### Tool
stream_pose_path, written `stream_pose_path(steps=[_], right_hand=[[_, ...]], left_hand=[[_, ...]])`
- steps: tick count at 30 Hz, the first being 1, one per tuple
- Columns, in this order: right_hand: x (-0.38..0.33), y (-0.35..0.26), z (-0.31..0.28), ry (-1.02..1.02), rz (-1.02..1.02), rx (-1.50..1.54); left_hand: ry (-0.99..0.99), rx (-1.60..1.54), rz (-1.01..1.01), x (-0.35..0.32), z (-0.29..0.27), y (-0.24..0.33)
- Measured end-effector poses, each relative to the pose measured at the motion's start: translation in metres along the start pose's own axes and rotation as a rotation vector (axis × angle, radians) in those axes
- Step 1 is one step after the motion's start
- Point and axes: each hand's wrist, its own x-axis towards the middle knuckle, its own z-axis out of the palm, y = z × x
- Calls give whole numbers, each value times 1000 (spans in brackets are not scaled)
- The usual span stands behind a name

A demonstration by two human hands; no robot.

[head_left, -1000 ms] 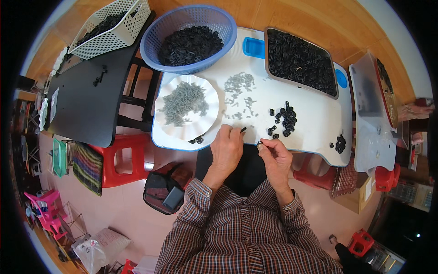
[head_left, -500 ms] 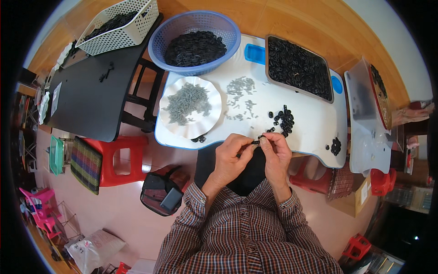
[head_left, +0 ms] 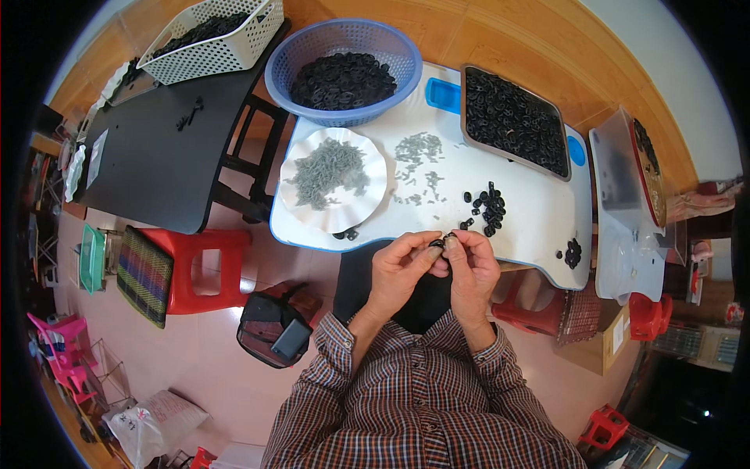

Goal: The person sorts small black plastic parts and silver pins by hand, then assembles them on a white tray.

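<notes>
At the table's near edge my left hand and my right hand meet fingertip to fingertip. Both are closed in a pinch on a small black plastic part, mostly covered by the fingers. Just beyond them on the white table lies a loose cluster of small black parts. Tiny grey pin-like pieces are scattered to the left of that cluster. A white plate with a wavy rim carries a heap of the same grey pieces.
Behind the plate stands a blue plastic basket of black parts. A metal-rimmed tray at the back right is full of them. A black side table holds a white basket. Red stools flank me.
My left fingers have come closer to the right ones, and the black part between them has turned. The whole view has shifted slightly.
</notes>
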Motion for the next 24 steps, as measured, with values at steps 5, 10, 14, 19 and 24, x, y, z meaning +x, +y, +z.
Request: stream_pose_path(steps=[5, 10, 14, 19, 24], right_hand=[[-1, -5, -3, 2, 36, -24], [-3, -5, -2, -48, 64, -39], [-3, -5, -1, -51, 51, -29], [0, -4, -2, -24, 18, -77], [2, 0, -3, -85, -54, -121]], left_hand=[[-40, -371, -169, -1, -13, -12], [-38, -364, -152, -3, -16, -13], [-43, -337, -151, -3, -17, -12], [-59, -216, -160, -3, -18, -13], [-68, -134, -192, -2, -19, -9]])
